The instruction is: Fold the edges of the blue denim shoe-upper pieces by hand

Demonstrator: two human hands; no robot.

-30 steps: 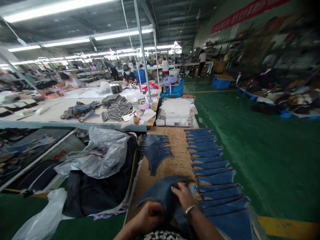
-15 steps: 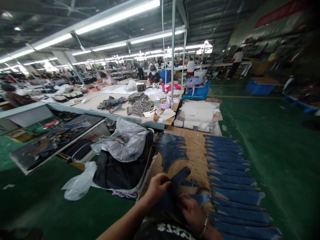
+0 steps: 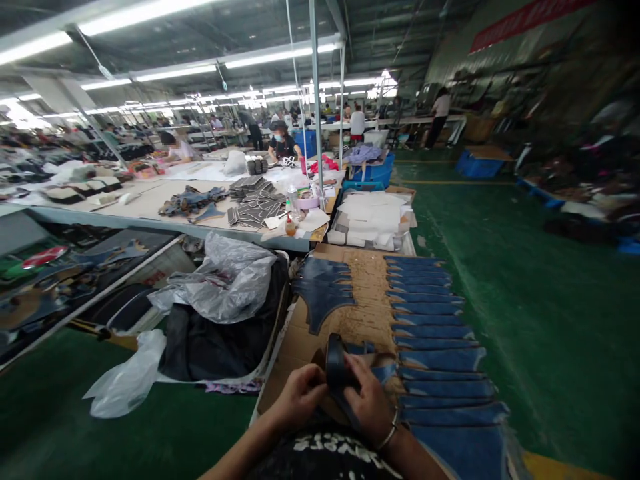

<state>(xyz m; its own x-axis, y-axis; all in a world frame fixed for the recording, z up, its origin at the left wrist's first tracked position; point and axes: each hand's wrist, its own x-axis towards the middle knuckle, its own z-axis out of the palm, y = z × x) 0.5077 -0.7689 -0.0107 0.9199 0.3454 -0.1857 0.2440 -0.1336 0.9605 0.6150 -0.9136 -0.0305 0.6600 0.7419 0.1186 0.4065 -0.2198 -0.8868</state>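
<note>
Between my hands, close to my body, is a dark blue cut piece (image 3: 336,360), bent over into a loop with a brown underside. My left hand (image 3: 301,393) pinches its left side, fingers closed. My right hand (image 3: 369,399), with a bangle at the wrist, is closed on its right side. Beneath lies a cardboard-topped surface (image 3: 370,300). More blue pieces rest there: an overlapping row of blue pieces (image 3: 435,333) along the right edge and a fanned stack of blue pieces (image 3: 323,287) at the far left. Some scraps behind my hands are partly hidden.
To the left stands a bin with black cloth (image 3: 210,347) and a clear plastic bag (image 3: 230,273) on top. Ahead is a long worktable (image 3: 145,210) with grey pieces and bottles. A box of white sheets (image 3: 370,220) stands beyond the cardboard. A co-worker (image 3: 283,143) sits behind the table.
The blue piece, earlier held out fairly flat, is now curled over between my hands. My right hand has moved up beside it. The view has turned to the right.
</note>
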